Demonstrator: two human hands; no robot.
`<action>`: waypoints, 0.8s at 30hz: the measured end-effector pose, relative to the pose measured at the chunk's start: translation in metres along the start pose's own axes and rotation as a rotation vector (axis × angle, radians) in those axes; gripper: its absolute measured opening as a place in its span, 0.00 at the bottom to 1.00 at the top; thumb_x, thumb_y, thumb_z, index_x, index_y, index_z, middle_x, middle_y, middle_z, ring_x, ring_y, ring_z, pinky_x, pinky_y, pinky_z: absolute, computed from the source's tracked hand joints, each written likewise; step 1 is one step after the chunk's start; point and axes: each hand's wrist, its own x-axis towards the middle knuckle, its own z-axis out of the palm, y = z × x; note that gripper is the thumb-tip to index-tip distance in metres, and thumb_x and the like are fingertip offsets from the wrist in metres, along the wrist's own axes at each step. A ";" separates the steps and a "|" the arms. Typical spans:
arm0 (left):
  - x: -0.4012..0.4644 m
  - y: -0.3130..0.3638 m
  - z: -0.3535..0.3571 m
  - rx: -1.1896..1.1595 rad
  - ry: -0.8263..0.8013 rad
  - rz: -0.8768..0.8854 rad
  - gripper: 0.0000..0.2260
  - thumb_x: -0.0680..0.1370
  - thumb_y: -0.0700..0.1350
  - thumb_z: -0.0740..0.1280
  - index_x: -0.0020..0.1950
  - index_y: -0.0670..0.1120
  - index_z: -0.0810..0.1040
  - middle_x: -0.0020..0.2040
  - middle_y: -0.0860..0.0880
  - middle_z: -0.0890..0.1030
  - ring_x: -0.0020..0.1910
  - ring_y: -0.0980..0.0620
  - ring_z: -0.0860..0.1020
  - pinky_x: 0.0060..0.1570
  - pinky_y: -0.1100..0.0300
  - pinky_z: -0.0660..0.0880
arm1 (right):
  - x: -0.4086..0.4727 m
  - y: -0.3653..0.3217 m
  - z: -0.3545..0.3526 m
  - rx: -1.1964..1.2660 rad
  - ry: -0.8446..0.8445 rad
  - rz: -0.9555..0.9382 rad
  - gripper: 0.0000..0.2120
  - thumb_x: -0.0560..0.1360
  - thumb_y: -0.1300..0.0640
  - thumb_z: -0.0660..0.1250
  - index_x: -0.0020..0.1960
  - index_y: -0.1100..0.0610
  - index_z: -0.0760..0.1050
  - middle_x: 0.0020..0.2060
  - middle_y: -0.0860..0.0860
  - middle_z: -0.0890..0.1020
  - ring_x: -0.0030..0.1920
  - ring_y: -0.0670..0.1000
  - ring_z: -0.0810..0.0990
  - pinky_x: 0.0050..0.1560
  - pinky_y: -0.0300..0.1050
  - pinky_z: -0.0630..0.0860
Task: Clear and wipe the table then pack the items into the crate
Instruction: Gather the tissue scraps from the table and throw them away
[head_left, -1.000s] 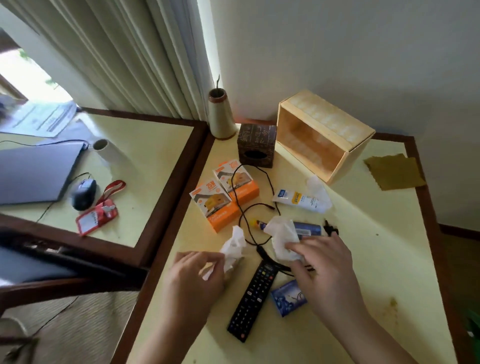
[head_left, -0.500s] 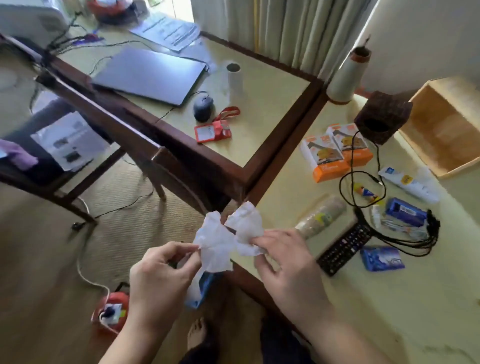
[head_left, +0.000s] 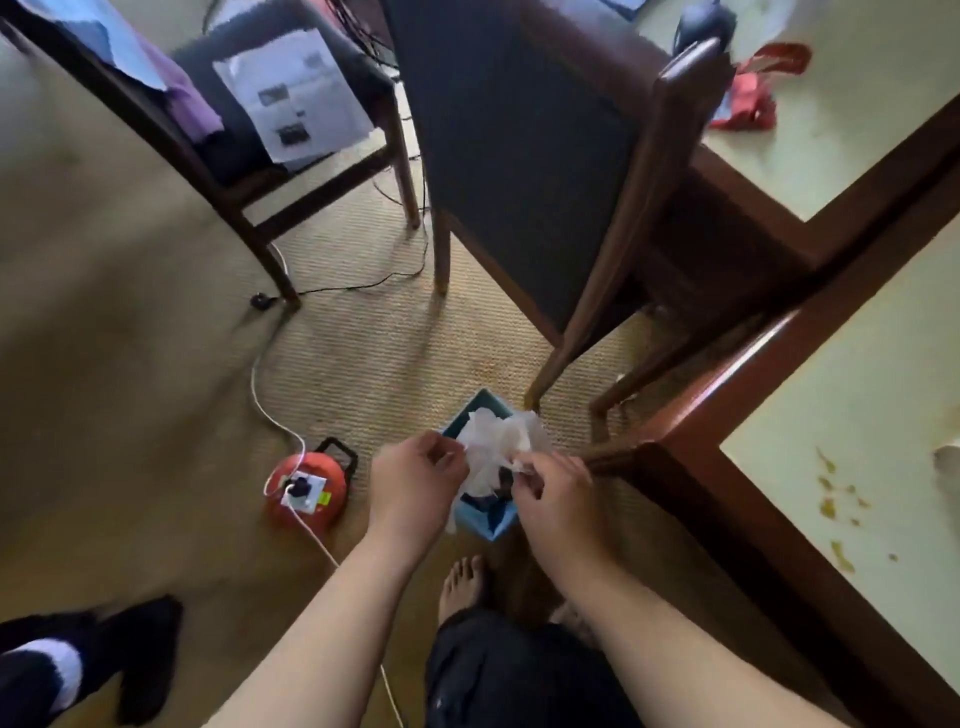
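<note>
While hands (head_left: 488, 480) clutch tissues (head_left: 498, 447), bin (head_left: 480, 512) half hidden

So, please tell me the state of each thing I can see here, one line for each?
Left hand: pinching the tissues.
Right hand: pinching the tissues.
Tissues: crumpled, held over the bin.
Blue bin: open, on the floor.
Table: stained.
Orange cable reel: plugs inserted.

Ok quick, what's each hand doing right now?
Left hand: closed, pinching the crumpled tissues.
Right hand: closed, pinching the same tissues above the blue bin.
</note>
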 end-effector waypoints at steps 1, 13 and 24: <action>0.011 -0.010 0.016 0.006 -0.001 0.007 0.02 0.77 0.46 0.74 0.46 0.50 0.87 0.38 0.59 0.80 0.37 0.64 0.76 0.36 0.76 0.67 | 0.010 0.015 0.017 -0.024 -0.008 0.026 0.07 0.80 0.55 0.68 0.56 0.52 0.82 0.53 0.48 0.83 0.55 0.50 0.76 0.55 0.48 0.78; 0.082 -0.111 0.146 0.020 -0.423 -0.081 0.19 0.80 0.45 0.70 0.71 0.55 0.78 0.59 0.54 0.84 0.55 0.57 0.82 0.51 0.64 0.75 | 0.095 0.113 0.106 -0.122 -0.643 0.234 0.33 0.80 0.52 0.69 0.81 0.43 0.60 0.75 0.51 0.72 0.73 0.56 0.72 0.73 0.51 0.70; 0.003 0.021 -0.010 0.059 -0.463 0.025 0.16 0.82 0.45 0.69 0.70 0.51 0.80 0.65 0.53 0.80 0.64 0.52 0.78 0.62 0.59 0.74 | 0.013 -0.022 -0.045 0.088 -0.363 0.139 0.23 0.82 0.57 0.65 0.76 0.46 0.69 0.72 0.47 0.73 0.71 0.49 0.72 0.70 0.45 0.70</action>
